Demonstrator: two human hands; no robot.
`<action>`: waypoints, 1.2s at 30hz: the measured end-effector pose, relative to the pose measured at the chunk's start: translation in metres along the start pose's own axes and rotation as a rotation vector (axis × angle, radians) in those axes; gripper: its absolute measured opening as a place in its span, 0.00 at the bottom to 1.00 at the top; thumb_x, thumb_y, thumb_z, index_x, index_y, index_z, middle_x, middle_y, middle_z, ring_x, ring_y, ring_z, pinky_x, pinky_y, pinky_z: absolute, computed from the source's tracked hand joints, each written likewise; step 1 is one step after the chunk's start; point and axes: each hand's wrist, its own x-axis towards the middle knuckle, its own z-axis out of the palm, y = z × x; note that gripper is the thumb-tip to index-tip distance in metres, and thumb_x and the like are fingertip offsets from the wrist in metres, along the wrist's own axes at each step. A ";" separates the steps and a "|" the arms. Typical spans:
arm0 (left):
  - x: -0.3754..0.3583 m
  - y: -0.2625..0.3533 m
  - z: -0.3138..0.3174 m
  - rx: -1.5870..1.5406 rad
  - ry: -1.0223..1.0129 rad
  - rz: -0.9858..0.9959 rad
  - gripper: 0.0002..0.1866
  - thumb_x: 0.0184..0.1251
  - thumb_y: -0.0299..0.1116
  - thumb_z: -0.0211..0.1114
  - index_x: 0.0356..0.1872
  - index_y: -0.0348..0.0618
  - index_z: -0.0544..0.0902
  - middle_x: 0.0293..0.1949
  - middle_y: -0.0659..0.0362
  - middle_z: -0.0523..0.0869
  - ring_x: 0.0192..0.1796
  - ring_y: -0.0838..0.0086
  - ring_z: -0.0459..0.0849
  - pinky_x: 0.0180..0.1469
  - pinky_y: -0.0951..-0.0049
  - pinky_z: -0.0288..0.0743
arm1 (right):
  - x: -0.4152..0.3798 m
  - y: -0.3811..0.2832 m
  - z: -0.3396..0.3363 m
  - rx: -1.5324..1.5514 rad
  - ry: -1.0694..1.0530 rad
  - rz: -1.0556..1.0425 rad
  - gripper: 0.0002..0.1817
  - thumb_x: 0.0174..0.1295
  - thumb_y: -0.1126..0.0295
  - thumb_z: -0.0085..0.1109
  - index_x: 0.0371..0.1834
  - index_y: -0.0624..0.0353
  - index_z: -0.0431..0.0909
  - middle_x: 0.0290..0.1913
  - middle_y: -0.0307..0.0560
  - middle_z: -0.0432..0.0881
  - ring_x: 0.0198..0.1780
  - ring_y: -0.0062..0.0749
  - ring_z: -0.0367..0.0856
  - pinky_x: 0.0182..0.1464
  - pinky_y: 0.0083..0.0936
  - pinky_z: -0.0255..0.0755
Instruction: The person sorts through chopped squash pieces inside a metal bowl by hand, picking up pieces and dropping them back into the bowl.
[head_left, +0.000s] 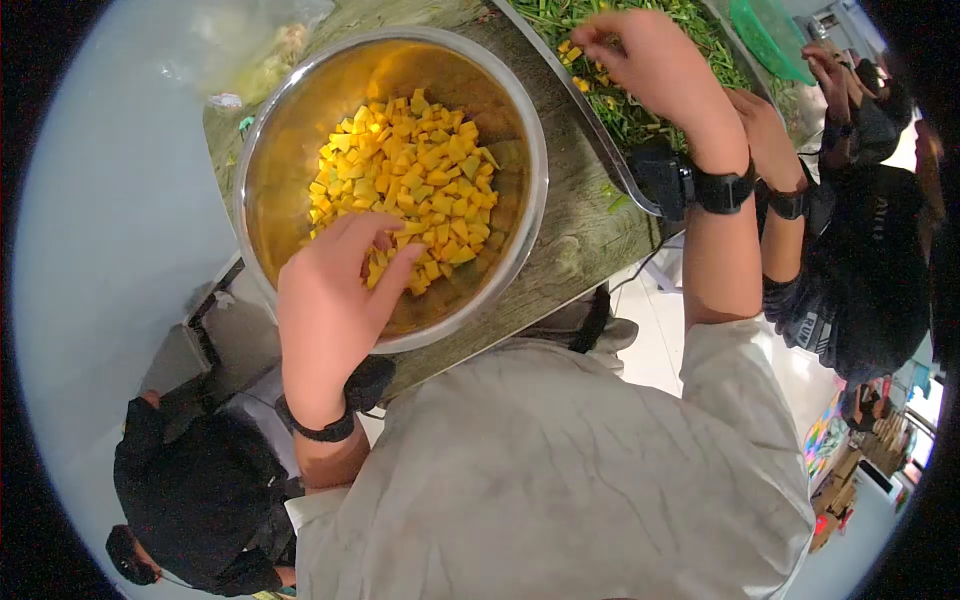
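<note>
Diced yellow-orange pieces [430, 170] lie heaped in a large round metal bowl [530, 150]. My left hand [338, 285] is over the bowl's near left side, thumb and fingers apart, fingertips at the pieces; nothing can be made out between them. My right hand [640, 60] hovers above a metal tray [600, 140] of chopped green stems [700, 40], its fingers curled. Several yellow pieces lie among the greens below those fingertips. Whether anything is inside the curled fingers is too small to tell.
Another person's hand [765, 130] reaches to the tray beside my right wrist. People in black are at the right and lower left. A green basket [768, 40] stands beyond the tray. A clear plastic bag [235, 60] lies at the wooden table's [575, 235] far left.
</note>
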 end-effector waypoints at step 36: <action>0.009 0.005 -0.003 0.053 -0.102 -0.086 0.09 0.73 0.31 0.71 0.48 0.39 0.88 0.36 0.46 0.90 0.34 0.57 0.87 0.40 0.62 0.80 | -0.007 0.031 0.028 0.133 -0.164 -0.138 0.14 0.57 0.72 0.77 0.47 0.54 0.91 0.39 0.51 0.89 0.41 0.48 0.89 0.45 0.40 0.82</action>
